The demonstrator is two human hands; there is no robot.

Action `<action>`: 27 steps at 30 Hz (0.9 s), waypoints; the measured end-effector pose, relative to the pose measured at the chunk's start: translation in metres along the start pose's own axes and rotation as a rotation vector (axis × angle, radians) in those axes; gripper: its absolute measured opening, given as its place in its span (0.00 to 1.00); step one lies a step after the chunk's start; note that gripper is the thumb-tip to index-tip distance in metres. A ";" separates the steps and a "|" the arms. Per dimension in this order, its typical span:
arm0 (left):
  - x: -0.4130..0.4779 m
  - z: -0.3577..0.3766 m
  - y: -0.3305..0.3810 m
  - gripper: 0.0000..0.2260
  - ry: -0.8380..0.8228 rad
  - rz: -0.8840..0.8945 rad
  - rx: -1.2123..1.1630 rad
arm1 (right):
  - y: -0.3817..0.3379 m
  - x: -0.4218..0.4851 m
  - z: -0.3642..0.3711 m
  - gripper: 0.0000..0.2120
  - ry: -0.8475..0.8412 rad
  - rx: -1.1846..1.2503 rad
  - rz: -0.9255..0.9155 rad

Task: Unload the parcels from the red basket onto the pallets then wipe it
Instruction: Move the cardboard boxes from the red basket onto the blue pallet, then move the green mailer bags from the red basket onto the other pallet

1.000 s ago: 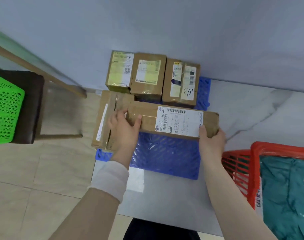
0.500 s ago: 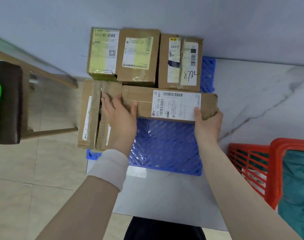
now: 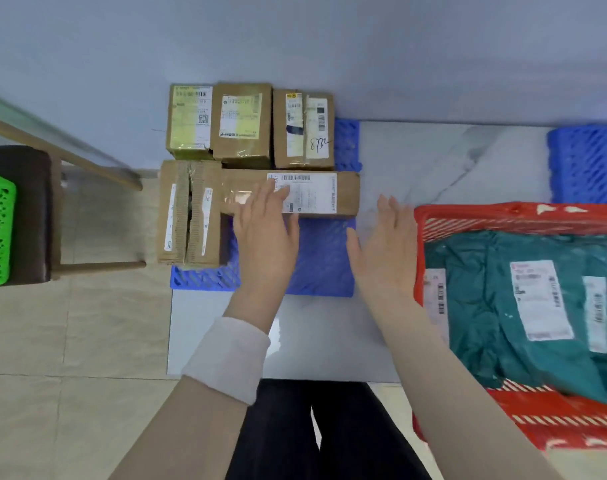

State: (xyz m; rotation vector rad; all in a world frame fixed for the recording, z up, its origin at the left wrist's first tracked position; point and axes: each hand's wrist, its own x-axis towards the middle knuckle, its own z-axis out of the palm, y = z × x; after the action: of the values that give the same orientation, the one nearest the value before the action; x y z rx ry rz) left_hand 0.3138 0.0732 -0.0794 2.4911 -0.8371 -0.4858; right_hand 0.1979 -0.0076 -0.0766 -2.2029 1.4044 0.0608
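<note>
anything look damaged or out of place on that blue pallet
One thing: the cardboard box at the blue pallet's left front corner has its top seam split open, with the corrugated flap edges raised and a dark gap between them. It also overhangs the pallet's left edge. The other boxes look closed and sit squarely.

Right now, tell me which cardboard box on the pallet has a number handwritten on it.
The back-row box on the right, against the wall: "8732" is penned on its white label. The other four boxes on the blue pallet show only printed labels.
</note>
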 end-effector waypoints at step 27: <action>-0.193 0.216 0.242 0.22 -0.793 -0.330 0.056 | 0.378 -0.066 -0.121 0.35 -0.514 0.118 0.355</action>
State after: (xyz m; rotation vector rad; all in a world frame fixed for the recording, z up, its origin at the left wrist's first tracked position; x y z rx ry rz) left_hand -0.0447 -0.0432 -0.0955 2.4833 -0.6914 -1.6479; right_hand -0.1845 -0.1302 -0.1039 -1.6568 1.4280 0.6070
